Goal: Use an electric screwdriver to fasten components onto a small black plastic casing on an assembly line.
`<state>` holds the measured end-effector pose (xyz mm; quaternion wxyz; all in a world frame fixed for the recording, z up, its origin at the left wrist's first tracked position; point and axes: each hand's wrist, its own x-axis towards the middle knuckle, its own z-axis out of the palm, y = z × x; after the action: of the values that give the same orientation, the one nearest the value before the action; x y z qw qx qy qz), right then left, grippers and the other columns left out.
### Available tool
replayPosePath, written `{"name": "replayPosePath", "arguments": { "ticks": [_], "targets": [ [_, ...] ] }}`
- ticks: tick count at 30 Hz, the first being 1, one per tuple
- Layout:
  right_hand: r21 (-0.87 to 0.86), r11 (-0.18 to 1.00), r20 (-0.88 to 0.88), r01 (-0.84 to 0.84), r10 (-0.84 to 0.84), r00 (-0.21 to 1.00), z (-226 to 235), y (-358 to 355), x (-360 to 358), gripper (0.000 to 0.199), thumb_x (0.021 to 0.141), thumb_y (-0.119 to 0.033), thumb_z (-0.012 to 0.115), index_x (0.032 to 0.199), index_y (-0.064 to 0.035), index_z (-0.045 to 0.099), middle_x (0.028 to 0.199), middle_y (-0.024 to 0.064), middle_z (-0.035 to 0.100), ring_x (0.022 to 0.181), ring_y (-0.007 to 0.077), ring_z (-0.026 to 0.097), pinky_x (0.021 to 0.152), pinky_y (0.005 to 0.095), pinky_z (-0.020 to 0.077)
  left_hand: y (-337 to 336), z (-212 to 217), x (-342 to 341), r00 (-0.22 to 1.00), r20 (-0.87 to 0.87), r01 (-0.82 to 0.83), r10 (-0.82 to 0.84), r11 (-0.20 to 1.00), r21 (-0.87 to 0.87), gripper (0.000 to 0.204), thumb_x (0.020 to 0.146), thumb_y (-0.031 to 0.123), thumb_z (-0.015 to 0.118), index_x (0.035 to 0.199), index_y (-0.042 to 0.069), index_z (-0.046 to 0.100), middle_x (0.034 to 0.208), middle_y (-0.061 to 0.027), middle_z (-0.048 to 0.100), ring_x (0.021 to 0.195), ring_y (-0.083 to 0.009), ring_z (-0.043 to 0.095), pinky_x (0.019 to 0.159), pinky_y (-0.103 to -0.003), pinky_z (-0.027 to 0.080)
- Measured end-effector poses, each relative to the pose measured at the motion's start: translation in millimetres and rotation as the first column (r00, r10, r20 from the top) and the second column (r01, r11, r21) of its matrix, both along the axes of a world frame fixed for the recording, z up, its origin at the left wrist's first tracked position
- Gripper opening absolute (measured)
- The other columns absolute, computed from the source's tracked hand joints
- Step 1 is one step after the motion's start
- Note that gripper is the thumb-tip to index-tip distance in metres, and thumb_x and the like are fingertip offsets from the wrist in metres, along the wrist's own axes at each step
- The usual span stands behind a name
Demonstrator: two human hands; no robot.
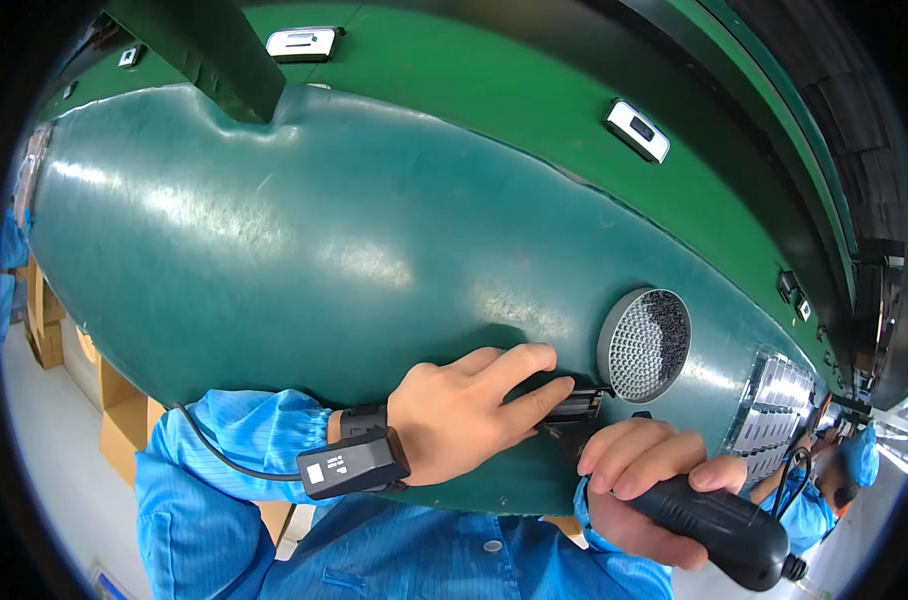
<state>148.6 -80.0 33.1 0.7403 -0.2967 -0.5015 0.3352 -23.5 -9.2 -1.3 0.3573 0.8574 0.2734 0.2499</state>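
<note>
My right hand (639,480) is wrapped round a black corded electric screwdriver (714,530), whose front end points left toward a small black device (574,408). Over that device lies my left hand (464,410), its fingers bent and gripping it against the green mat; much of the device is hidden under them. Just beyond my hands rests a round grey dish (645,345) with a dimpled bottom, and many small dark screws are heaped on its right side.
Past the green work mat (374,200) runs a green conveyor belt (504,90), carrying white-and-black devices (638,130). A clear tray of parts (774,405) lies at right. A dark green post (214,60) stands far left. Another person (824,490) works at far right.
</note>
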Motion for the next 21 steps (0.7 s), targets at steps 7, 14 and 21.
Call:
{"name": "replayPosePath", "arguments": {
  "ticks": [7, 14, 21],
  "targets": [
    [0.047, 0.999, 0.118, 0.012, -0.017, 0.993, -7.4, -0.9, -8.4, 0.062, 0.096, -0.057, 0.063, 0.125, -0.0072, 0.041, 0.08, 0.0137, 0.059, 0.058, 0.0241, 0.059, 0.048, 0.0389, 0.0533, -4.9, -6.9, -2.7, 0.999, -0.037, -0.016, 0.017, 0.999, 0.037, 0.054, 0.071, 0.018, 0.083, 0.123, 0.015, 0.071, 0.111, -0.0019, 0.056, 0.078, -0.0176, 0.063, 0.052, -0.03, 0.056],
    [0.024, 1.0, 0.098, -0.001, -0.001, 0.995, -10.3, 0.4, -14.4, 0.061, 0.096, -0.056, 0.063, 0.125, -0.0066, 0.041, 0.08, 0.014, 0.059, 0.058, 0.0247, 0.059, 0.049, 0.0389, 0.0533, -5.5, -8.9, -6.1, 0.999, -0.038, -0.027, 0.029, 0.998, 0.048, 0.052, 0.072, 0.019, 0.081, 0.123, 0.016, 0.071, 0.106, -0.0006, 0.056, 0.078, -0.017, 0.062, 0.051, -0.029, 0.054],
    [0.026, 1.0, 0.055, 0.013, -0.014, 0.998, -3.3, -3.4, -15.6, 0.06, 0.098, -0.056, 0.062, 0.125, -0.0066, 0.042, 0.079, 0.0137, 0.059, 0.057, 0.025, 0.058, 0.047, 0.0378, 0.0514, -3.7, -4.8, -6.4, 0.999, -0.003, -0.038, 0.038, 0.999, 0.014, 0.049, 0.073, 0.018, 0.082, 0.121, 0.019, 0.072, 0.11, -0.0001, 0.057, 0.078, -0.0166, 0.061, 0.049, -0.029, 0.053]
  ]
}}
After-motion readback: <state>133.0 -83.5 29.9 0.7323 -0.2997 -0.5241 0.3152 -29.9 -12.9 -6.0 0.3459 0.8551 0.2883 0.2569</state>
